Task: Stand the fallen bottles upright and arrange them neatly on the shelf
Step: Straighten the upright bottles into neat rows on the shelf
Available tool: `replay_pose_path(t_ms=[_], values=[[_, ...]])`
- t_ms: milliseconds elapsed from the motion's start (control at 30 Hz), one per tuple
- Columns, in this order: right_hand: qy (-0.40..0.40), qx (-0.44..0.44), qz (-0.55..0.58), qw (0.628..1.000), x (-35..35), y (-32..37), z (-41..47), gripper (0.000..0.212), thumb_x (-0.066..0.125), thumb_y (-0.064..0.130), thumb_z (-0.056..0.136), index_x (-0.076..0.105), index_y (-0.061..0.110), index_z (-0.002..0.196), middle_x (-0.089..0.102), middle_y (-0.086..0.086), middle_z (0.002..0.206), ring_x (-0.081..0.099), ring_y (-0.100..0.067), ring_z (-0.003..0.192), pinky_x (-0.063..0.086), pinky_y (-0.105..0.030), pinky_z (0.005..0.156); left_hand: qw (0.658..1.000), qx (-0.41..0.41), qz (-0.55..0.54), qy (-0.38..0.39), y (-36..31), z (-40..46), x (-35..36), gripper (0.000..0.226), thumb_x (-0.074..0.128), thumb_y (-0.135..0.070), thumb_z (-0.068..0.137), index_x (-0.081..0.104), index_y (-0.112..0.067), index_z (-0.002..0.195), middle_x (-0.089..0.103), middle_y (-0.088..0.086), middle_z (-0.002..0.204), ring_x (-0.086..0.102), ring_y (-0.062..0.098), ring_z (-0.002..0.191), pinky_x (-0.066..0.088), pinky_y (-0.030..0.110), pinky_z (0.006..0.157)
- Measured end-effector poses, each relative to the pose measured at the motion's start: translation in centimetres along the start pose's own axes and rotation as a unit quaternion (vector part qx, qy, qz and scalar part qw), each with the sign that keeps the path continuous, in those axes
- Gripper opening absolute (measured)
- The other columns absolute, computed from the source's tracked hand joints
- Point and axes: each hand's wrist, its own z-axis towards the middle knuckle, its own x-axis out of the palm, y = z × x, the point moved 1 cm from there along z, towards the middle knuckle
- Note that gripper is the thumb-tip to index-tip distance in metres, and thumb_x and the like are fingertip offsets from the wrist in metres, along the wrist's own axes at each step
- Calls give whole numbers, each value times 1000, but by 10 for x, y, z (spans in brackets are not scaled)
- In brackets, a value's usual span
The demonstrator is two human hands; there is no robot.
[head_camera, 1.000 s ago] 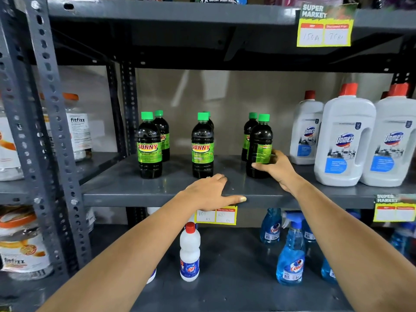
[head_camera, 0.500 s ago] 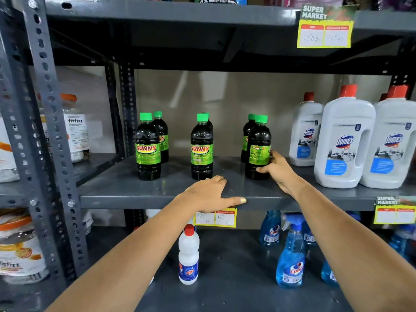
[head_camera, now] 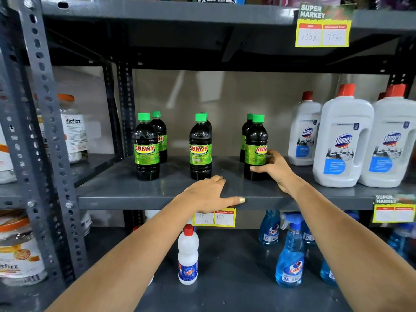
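Observation:
Several dark Sunny bottles with green caps stand upright in pairs on the grey middle shelf [head_camera: 126,190]: a left pair [head_camera: 146,149], a middle pair [head_camera: 200,149] and a right pair [head_camera: 255,147]. My right hand [head_camera: 273,168] wraps around the lower right side of the front bottle of the right pair, whose label now faces partly forward. My left hand [head_camera: 209,192] lies flat, palm down, on the shelf's front edge, holding nothing.
Large white Domex jugs [head_camera: 343,140] with red caps stand close to the right of my right hand. Below are a small white bottle [head_camera: 188,255] and blue spray bottles [head_camera: 290,255]. Jars [head_camera: 72,129] fill the left rack. A price tag [head_camera: 215,218] hangs under the shelf.
The right front bottle has turned under my right hand, so its Sunny label shows more. My left hand has stayed on the shelf edge.

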Motion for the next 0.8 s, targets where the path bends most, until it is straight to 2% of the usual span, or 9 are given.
replay_pose_path(t_ms=[67,133,267,400,600,667,733,767,800], values=[[12,0,14,1000,0,1,2,81,79,-7,64,44,5,136,62,-14,124,57,-29,118,39,-43,109,1000,1,-1,-2,0,0,0,115,24,-92,73,21,-11,154,21,0,161,29,27,142,30,42,112],[14,0,8,1000,-1,1,2,80,78,-9,64,46,5,136,63,-14,124,58,-29,118,40,-43,108,1000,2,-2,-4,-1,0,0,113,25,-91,74,21,-11,154,22,0,161,29,27,142,30,42,112],[-4,-14,-27,1000,0,1,-4,90,92,12,55,46,12,133,63,2,110,60,-16,105,45,-29,90,1000,-2,-6,1,-1,-1,-2,112,26,-91,75,21,-11,154,21,0,161,28,27,142,29,43,113],[6,-21,-10,1000,0,1,-4,86,89,10,61,45,11,136,62,-8,125,58,-23,114,43,-40,104,1000,-3,-7,1,-2,0,-1,112,26,-91,75,20,-11,154,20,0,162,26,27,143,28,42,114],[-15,-29,-35,999,1,3,-7,79,93,22,55,54,18,123,68,0,110,63,-16,104,47,-32,92,1000,-4,-12,-2,0,1,-1,119,23,-95,68,22,-12,154,22,-1,161,28,25,143,29,42,113],[-16,-30,-37,999,1,3,-8,81,93,23,55,53,16,125,67,-1,112,63,-16,104,47,-32,92,998,-9,-61,-4,-1,-2,-5,124,26,-99,62,33,-13,151,32,-1,157,34,21,140,32,42,112],[-17,-32,-39,999,0,1,-7,81,93,24,56,53,15,126,67,-3,115,62,-18,106,47,-34,94,982,-27,-176,-64,2,-7,-9,103,38,-95,66,65,-13,124,65,2,124,59,14,111,46,37,96],[-17,-32,-42,998,0,1,-7,82,93,24,56,53,14,127,67,-4,116,62,-19,107,48,-35,96,962,-48,-233,-137,6,-9,-12,80,49,-84,75,73,-11,96,72,5,94,64,12,84,50,33,80],[-16,-31,-42,998,0,1,-6,82,93,25,56,53,14,127,67,-5,118,62,-20,108,48,-38,98,930,-82,-277,-228,12,-9,-12,59,61,-67,81,69,-8,72,67,6,69,59,13,64,46,30,66]])
